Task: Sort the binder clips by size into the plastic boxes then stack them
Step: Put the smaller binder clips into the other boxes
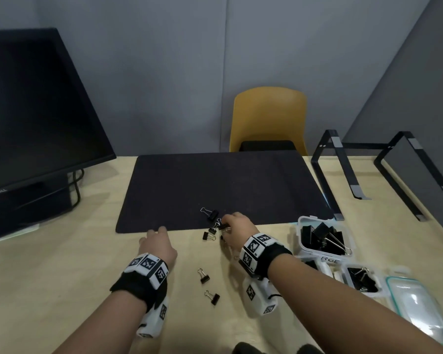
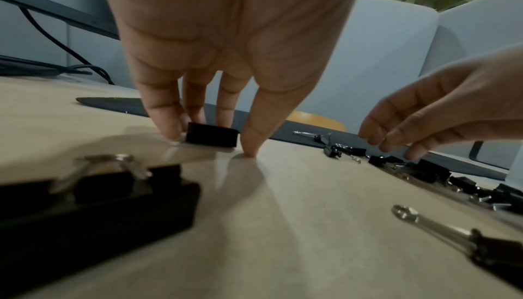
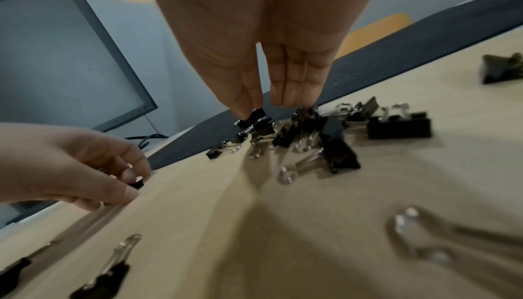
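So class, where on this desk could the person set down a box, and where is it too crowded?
Free: most of the black mat beyond the hands, and the bare desk between monitor and left hand. Crowded: loose clips around the right hand; boxes at right.

black binder clips with silver wire handles: loose cluster (image 1: 212, 232) at near edge of dark mat, one larger clip (image 1: 211, 214) on mat, two small clips (image 1: 207, 286) apart on wooden table. clear plastic box (image 1: 325, 236), open, holding large clips; smaller open box (image 1: 362, 278) nearer, with clips; separate lid (image 1: 417, 310) lying flat beside.
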